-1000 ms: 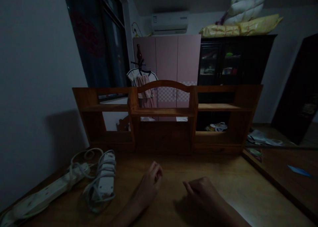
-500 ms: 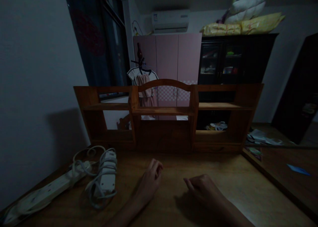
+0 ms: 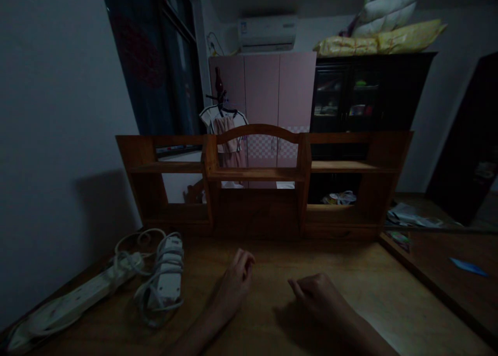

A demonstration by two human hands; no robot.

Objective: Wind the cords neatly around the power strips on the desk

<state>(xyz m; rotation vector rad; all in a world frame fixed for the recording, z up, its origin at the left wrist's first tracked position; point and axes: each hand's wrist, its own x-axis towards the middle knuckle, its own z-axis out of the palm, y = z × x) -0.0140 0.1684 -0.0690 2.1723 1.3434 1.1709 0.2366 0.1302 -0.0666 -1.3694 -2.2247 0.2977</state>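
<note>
My left hand (image 3: pixel 235 278) rests on its side on the wooden desk (image 3: pixel 268 304), fingers loosely curled inward and nothing visible in them. To its right, apart from it, my right hand (image 3: pixel 317 293) is closed in a loose fist, thumb side toward the middle, with nothing seen in it. Nearest to my left hand is a white power strip (image 3: pixel 170 278) with its grey cord wound around it. Beyond it, along the wall side, lies a longer white power strip (image 3: pixel 83 299) with its cord looped at the far end. Neither hand touches a strip.
A wooden shelf unit (image 3: pixel 254 174) stands across the desk's back edge. The wall (image 3: pixel 58 138) bounds the left side. On the right, past the desk's raised edge (image 3: pixel 428 283), a blue sheet (image 3: pixel 469 267) lies on a brown surface. A pink wardrobe (image 3: pixel 260 91) stands behind.
</note>
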